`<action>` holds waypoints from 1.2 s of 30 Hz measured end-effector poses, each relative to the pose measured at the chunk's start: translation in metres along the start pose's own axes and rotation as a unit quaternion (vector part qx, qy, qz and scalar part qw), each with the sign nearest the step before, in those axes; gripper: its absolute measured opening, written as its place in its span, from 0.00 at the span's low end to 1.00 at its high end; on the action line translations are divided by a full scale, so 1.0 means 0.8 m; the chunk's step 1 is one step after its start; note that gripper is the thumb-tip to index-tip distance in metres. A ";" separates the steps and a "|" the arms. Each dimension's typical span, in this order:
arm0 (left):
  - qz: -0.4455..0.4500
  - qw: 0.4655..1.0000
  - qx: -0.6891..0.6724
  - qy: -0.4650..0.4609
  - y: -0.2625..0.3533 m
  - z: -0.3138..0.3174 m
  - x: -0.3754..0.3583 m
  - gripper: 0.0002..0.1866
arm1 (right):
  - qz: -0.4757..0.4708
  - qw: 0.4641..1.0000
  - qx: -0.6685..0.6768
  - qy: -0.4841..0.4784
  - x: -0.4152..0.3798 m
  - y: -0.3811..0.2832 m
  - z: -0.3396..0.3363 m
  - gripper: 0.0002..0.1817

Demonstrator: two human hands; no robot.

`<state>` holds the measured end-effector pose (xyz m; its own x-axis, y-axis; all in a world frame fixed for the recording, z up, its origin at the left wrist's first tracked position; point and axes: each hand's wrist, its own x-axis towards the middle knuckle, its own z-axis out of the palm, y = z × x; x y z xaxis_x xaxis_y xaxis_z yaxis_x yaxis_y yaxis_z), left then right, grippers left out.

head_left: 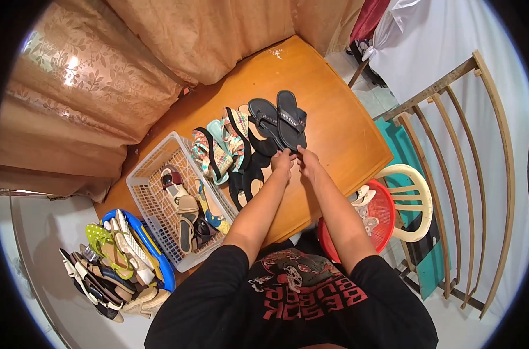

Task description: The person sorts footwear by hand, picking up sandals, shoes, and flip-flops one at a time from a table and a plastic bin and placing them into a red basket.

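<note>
Both hands are at the heel end of a pair of black flip-flops on the table. My right hand (309, 160) has its fingers closed on the heel of the right flip-flop (289, 110). My left hand (282, 163) is closed at the same heel, from the left side; its fingertips are partly hidden. Against that shoe leans the left flip-flop (263, 111), toes pointing away from me. Just left of them are multicoloured woven wedge sandals (217, 158), a mint-green strapped sandal (218, 132) and black shoes (254, 181) with pale insoles.
A white plastic basket (143, 205) with several sandals stands on the left of the wooden table (341, 116). Beyond it, a blue basin (167, 272) is heaped with shoes. At right are a red basket (385, 216), a cream plastic chair (423, 200) and a wooden rack (505, 168).
</note>
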<state>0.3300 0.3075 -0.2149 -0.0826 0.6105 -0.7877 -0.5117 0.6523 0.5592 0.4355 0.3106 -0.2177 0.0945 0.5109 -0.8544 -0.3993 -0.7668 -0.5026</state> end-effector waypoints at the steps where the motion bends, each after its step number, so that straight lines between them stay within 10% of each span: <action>1: 0.031 0.997 0.010 -0.064 -0.005 -0.008 0.004 0.12 | -0.012 0.998 0.015 -0.057 -0.009 0.008 -0.013 0.11; 8: 0.199 0.952 0.218 -0.080 -0.090 -0.062 -0.042 0.13 | -0.156 0.972 0.131 -0.116 -0.073 0.107 -0.121 0.08; 20: 0.166 0.939 0.260 -0.150 -0.157 -0.060 -0.135 0.17 | -0.112 0.980 0.147 -0.077 -0.154 0.191 -0.237 0.12; 36: 0.111 0.759 0.506 -0.395 -0.291 -0.028 -0.209 0.14 | -0.173 0.934 0.309 0.048 -0.320 0.365 -0.489 0.14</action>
<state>0.4441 0.0437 -0.2191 0.6728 0.5730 -0.4680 0.3910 0.2616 0.8824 0.6517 -0.1962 -0.1974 0.3847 0.6267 -0.6777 -0.7771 -0.1763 -0.6042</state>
